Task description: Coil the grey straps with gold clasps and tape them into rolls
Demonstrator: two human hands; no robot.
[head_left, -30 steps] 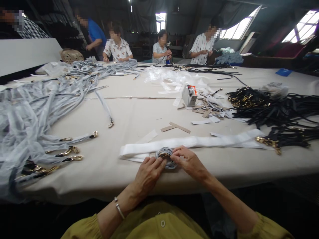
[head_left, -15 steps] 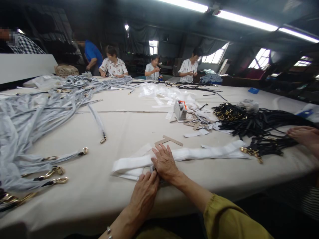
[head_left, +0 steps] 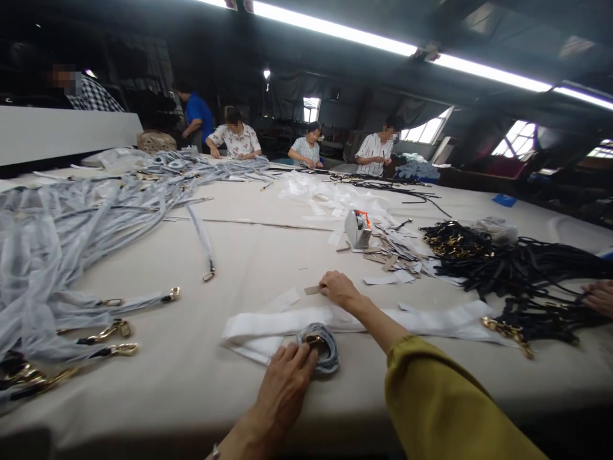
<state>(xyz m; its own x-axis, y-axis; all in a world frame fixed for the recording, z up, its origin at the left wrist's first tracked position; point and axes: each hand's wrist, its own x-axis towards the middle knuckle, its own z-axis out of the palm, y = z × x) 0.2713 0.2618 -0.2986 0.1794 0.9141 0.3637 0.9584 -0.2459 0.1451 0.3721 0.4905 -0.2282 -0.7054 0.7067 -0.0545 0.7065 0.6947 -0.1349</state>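
Note:
Near the table's front edge my left hand [head_left: 290, 377] presses on the left side of a coiled strap [head_left: 332, 361]. The strap is wrapped in greyish, see-through film, and a gold clasp [head_left: 313, 339] lies by my fingertips. Farther forward, my right hand [head_left: 339, 289] is closed at the end of a brown cardboard strip [head_left: 312, 291]; its fingertips are partly hidden. A long white band [head_left: 278, 322] lies folded flat behind the coil, passing under my right forearm.
Wrapped straps [head_left: 110, 217] with gold clasps cover the left side. A tape dispenser [head_left: 357, 229] stands beside scattered paper and card strips [head_left: 407, 255]. Black straps [head_left: 517, 262] are heaped at right, near another person's hand [head_left: 599, 298]. Several people sit or stand across the table.
My right hand has left the strap and moved forward to the cardboard strips. The coiled strap, hidden under both hands before, now shows beside my left hand. The view has shifted slightly.

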